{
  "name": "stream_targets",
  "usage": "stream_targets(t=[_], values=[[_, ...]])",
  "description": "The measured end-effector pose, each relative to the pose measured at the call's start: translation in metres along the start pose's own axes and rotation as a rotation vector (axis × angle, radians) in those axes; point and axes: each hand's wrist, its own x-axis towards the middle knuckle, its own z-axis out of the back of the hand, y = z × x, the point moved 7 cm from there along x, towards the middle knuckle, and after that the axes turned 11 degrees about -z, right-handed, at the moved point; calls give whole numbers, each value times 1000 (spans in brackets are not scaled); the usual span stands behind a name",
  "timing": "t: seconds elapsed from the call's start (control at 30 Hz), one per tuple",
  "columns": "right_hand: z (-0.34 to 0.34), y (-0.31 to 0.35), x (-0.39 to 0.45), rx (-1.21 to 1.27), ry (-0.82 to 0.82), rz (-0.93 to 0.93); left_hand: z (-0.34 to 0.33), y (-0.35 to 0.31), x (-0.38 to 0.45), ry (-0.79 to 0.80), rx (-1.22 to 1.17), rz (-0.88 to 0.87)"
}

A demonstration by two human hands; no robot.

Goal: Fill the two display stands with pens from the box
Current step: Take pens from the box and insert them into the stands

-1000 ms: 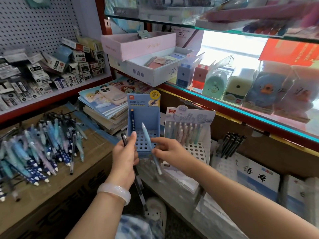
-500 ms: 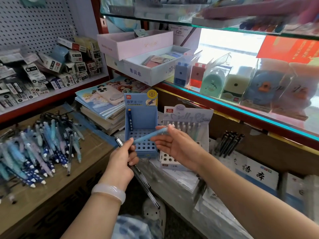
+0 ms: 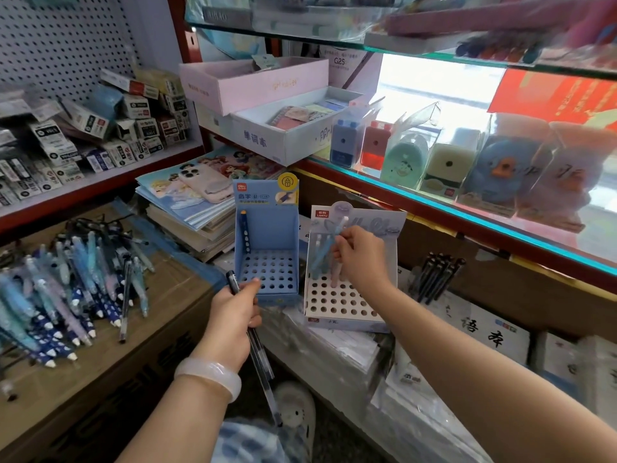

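Half a second ago the right hand (image 3: 359,259) held the light blue pen (image 3: 325,250) level in front of the blue stand (image 3: 267,248); now it has carried the pen over to the white stand (image 3: 344,295) and tipped it nearly upright, its fingers pinching the upper barrel, tip down among the few pens standing along the stand's back row. The left hand (image 3: 233,312) keeps its curled grip on a dark pen (image 3: 255,345) near its top end, the barrel slanting down toward the floor, just before the blue stand's front edge. One dark blue pen (image 3: 245,233) stands in that stand's back left corner. Loose pens (image 3: 66,282) lie heaped on the cardboard box (image 3: 100,379) at left. A pen like this is probably light, stiff and smooth, so a fingertip pinch high on the barrel suits it, leaving the tip free to find a hole. Both cardboard stands look light and could shift if a pen is pushed in crookedly.
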Motion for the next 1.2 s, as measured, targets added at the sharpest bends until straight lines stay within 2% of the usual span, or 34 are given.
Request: stream_targets(t=[0.33, 0.77, 1.2], values=[[-31, -9, 10, -476, -93, 101, -5, -1, 2, 51, -86, 8], [-17, -13, 19, -401, -74, 49, -8, -4, 3, 59, -86, -3], [-17, -13, 17, -429, -123, 112, -5, -4, 3, 57, -73, -18]])
